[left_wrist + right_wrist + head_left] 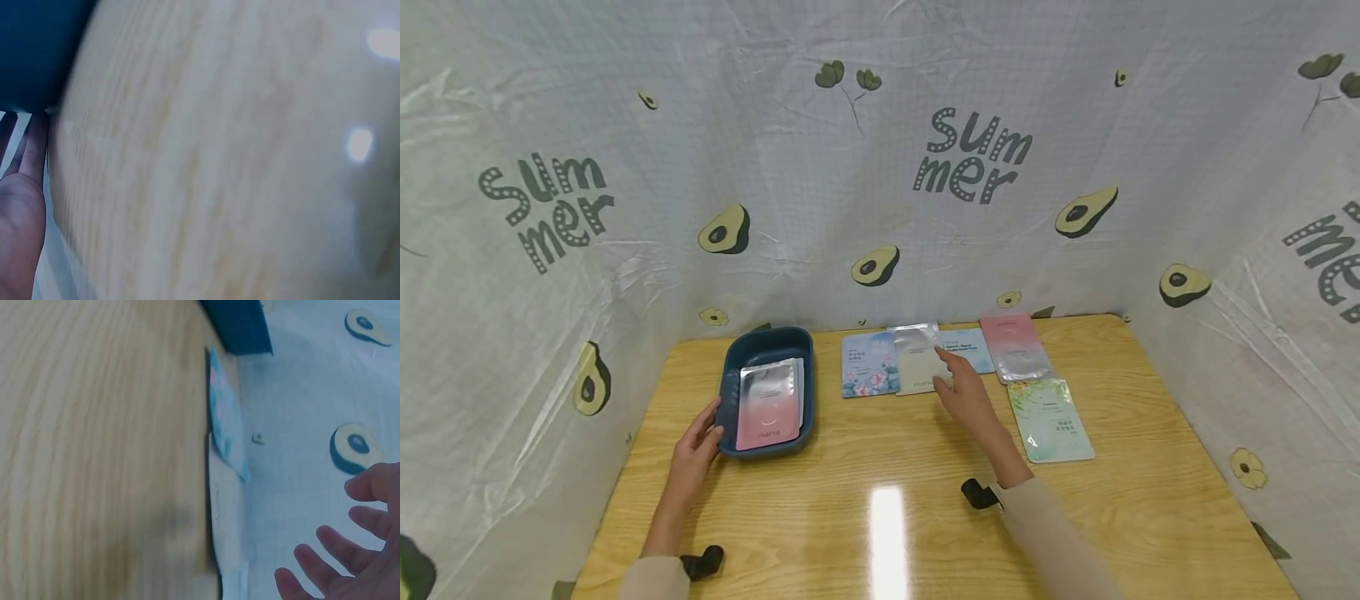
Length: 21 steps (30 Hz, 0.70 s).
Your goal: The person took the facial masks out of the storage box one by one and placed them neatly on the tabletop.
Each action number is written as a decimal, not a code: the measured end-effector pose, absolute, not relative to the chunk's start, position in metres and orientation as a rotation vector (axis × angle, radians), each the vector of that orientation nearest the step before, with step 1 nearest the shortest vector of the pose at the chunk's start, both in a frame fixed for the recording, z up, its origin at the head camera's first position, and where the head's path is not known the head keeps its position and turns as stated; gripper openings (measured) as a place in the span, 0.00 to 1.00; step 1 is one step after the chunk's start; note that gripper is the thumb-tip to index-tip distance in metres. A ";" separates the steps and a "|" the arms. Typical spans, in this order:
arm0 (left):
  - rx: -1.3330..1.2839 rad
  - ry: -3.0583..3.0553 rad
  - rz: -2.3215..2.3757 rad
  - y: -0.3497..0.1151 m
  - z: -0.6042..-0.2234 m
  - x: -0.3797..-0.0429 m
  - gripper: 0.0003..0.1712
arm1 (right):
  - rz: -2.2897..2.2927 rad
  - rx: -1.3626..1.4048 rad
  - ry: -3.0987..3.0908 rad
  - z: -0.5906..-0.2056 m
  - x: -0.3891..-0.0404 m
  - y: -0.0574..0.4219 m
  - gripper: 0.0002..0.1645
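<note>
A dark blue plastic bin [809,358] stands at the back left, holding a pink-and-silver face mask sachet [767,412] on top of at least one other. Against the bin's left side rest the fingers of my left hand [694,450], extended rather than wrapped round it; the left wrist view shows them at the bin's lower edge. My right hand [966,396] hovers with spread, slightly bent fingers near a cream-and-silver sachet [914,358]. It grips nothing. That sachet overlaps a blue floral sachet [867,367] on its left and meets a pale blue sachet [973,343], partly behind the hand.
A second pink-and-silver sachet [1017,343] lies farther right, with a green leafy sachet [1051,423] in front of it. All are flat on the wooden table [820,517]. A white avocado-print cloth [805,167] hangs along the back and sides.
</note>
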<state>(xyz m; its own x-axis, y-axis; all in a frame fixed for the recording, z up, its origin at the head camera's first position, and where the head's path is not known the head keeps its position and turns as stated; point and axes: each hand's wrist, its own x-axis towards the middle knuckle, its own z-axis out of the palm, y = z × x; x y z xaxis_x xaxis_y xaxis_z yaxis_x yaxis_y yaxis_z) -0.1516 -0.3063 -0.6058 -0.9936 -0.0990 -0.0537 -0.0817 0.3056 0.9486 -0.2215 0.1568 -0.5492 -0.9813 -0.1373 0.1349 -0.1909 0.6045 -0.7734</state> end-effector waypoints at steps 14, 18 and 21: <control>0.223 -2.564 -1.820 -0.306 -0.601 -0.154 0.32 | 1.477 0.438 -2.699 -0.531 -0.227 0.105 0.36; 0.227 -2.555 -1.838 -0.306 -0.601 -0.153 0.32 | 1.519 0.458 -2.684 -0.528 -0.230 0.093 0.35; 0.222 -2.550 -1.843 -0.306 -0.602 -0.153 0.32 | 1.580 0.477 -2.657 -0.526 -0.231 0.083 0.34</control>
